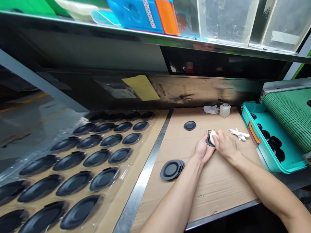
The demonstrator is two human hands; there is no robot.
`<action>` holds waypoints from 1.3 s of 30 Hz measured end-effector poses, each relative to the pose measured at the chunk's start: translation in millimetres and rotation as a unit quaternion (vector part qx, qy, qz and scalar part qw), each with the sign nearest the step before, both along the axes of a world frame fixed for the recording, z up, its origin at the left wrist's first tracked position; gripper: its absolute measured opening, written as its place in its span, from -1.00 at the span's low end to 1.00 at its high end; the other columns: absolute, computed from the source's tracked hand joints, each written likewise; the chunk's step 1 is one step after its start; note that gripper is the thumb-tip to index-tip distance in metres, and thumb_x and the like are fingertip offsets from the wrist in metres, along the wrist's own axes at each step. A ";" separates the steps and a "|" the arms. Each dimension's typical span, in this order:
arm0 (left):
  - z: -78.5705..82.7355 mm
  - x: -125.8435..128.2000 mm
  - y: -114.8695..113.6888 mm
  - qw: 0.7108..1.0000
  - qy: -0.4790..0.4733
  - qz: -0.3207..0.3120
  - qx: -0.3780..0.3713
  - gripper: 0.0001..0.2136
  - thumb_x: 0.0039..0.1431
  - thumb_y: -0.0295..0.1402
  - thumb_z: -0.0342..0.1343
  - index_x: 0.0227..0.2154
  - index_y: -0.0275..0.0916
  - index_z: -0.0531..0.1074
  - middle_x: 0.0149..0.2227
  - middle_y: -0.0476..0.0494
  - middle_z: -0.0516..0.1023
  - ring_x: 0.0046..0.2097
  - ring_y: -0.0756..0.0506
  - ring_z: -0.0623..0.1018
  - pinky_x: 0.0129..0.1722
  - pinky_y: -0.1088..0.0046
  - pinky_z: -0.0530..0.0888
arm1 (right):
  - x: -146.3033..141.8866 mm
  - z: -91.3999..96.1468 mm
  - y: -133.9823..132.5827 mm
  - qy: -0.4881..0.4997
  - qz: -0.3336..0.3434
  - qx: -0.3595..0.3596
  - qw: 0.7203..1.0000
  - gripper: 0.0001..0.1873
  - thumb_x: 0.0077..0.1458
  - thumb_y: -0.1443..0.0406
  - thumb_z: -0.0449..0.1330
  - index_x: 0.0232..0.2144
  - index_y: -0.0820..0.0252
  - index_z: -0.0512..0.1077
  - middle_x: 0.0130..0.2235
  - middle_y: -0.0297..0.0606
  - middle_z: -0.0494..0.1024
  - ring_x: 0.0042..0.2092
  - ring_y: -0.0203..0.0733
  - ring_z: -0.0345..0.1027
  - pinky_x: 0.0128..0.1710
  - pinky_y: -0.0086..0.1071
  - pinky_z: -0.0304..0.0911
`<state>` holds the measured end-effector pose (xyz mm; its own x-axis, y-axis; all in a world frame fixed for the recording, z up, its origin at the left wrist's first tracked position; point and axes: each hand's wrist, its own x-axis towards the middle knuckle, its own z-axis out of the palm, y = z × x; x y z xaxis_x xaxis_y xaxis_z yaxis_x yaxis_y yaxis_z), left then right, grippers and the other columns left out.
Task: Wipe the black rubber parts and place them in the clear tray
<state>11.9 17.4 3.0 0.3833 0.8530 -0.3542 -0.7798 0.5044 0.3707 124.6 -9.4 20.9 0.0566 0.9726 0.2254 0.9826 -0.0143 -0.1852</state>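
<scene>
My left hand (203, 149) holds a round black plastic part (209, 141) above the cardboard-covered bench. Pressed against that part's face is a white pad (213, 137), pinched in the fingers of my right hand (225, 144). Most of the part is hidden behind the pad and fingers. One more black disc (190, 125) lies flat beyond my left hand. Beside my left forearm sits a small overlapping pile of black discs (170, 170).
A clear tray (122, 174) of black parts fills the left side. At right, a teal bin (289, 166) with black parts sits beside a green conveyor belt (289, 106). A dispenser bottle (224, 110), crumpled tissue (211, 109) and white cloth piece (239, 134) lie behind my hands.
</scene>
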 end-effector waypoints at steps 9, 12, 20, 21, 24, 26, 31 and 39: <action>4.6 -9.0 6.2 0.998 0.005 0.054 -0.024 -0.64 0.46 -0.28 -0.22 -0.14 -0.34 0.47 -0.18 -0.32 0.61 -0.14 -0.13 0.64 -0.03 0.25 0.59 | 0.1 -2.7 -0.6 0.047 -0.018 0.011 0.999 -0.66 0.40 0.07 -0.05 -0.03 0.11 0.37 -0.21 -0.15 0.64 -0.26 -0.06 0.50 -0.30 -0.36 0.14; 8.8 -17.1 10.0 0.995 0.006 0.093 -0.035 -0.62 0.46 -0.24 -0.25 -0.12 -0.34 0.44 -0.07 -0.40 0.59 -0.05 -0.20 0.63 -0.10 0.20 0.61 | 15.6 1.6 3.5 0.059 -0.015 0.057 0.997 -0.66 0.42 0.10 -0.08 -0.10 0.12 0.41 -0.19 -0.17 0.62 -0.21 -0.10 0.47 -0.21 -0.35 0.16; 21.2 -30.6 8.3 0.990 -0.103 0.090 -0.046 -0.65 0.38 -0.25 -0.24 -0.05 -0.28 0.39 0.03 -0.46 0.54 0.08 -0.33 0.58 -0.14 0.09 0.61 | 67.3 11.4 13.2 -0.091 -0.098 0.065 0.989 -0.74 0.26 0.23 0.08 -0.21 0.20 0.54 -0.18 0.09 0.58 -0.10 0.15 0.39 -0.13 -0.08 0.19; 22.1 -31.4 8.1 0.989 -0.112 0.084 -0.048 -0.66 0.37 -0.28 -0.24 -0.04 -0.29 0.39 0.02 -0.46 0.55 0.07 -0.34 0.58 -0.14 0.08 0.61 | 72.5 10.7 15.8 -0.082 -0.105 0.027 0.991 -0.73 0.26 0.23 0.06 -0.23 0.20 0.55 -0.22 0.08 0.59 -0.15 0.12 0.42 -0.16 -0.10 0.20; 24.8 -32.9 7.6 0.990 -0.113 0.063 -0.048 -0.66 0.35 -0.37 -0.22 0.00 -0.35 0.38 0.00 -0.46 0.56 0.05 -0.32 0.60 -0.12 0.10 0.62 | 79.6 10.1 22.4 -0.014 -0.084 0.018 0.996 -0.69 0.29 0.23 0.01 -0.23 0.20 0.55 -0.25 0.03 0.59 -0.22 0.04 0.46 -0.21 -0.19 0.21; 26.9 -32.6 6.5 0.993 -0.105 0.039 -0.042 -0.66 0.37 -0.36 -0.19 0.02 -0.40 0.37 -0.02 -0.48 0.56 0.02 -0.30 0.61 -0.11 0.13 0.62 | 76.0 12.6 23.5 0.046 -0.038 0.090 0.994 -0.68 0.29 0.21 0.01 -0.20 0.20 0.53 -0.21 -0.01 0.60 -0.18 0.01 0.46 -0.18 -0.23 0.22; 29.6 -27.3 -0.9 0.997 -0.051 -0.051 0.002 -0.59 0.42 -0.16 -0.13 -0.09 -0.46 0.43 -0.22 -0.45 0.61 -0.21 -0.18 0.67 -0.32 0.44 0.62 | 49.3 22.6 13.0 0.179 0.074 0.173 0.966 -0.71 0.30 0.15 0.03 -0.27 0.17 0.46 -0.23 -0.13 0.59 -0.20 -0.09 0.43 -0.21 -0.31 0.24; 22.1 -16.4 -8.3 0.981 0.116 -0.154 0.027 -0.35 0.39 0.08 -0.32 -0.27 -0.42 0.48 -0.51 -0.32 0.55 -0.61 -0.04 0.50 -0.71 0.56 0.40 | 28.2 15.6 4.1 0.218 0.164 0.085 0.958 -0.79 0.31 0.23 0.01 -0.18 0.14 0.41 -0.24 -0.23 0.59 -0.27 -0.18 0.44 -0.25 -0.35 0.25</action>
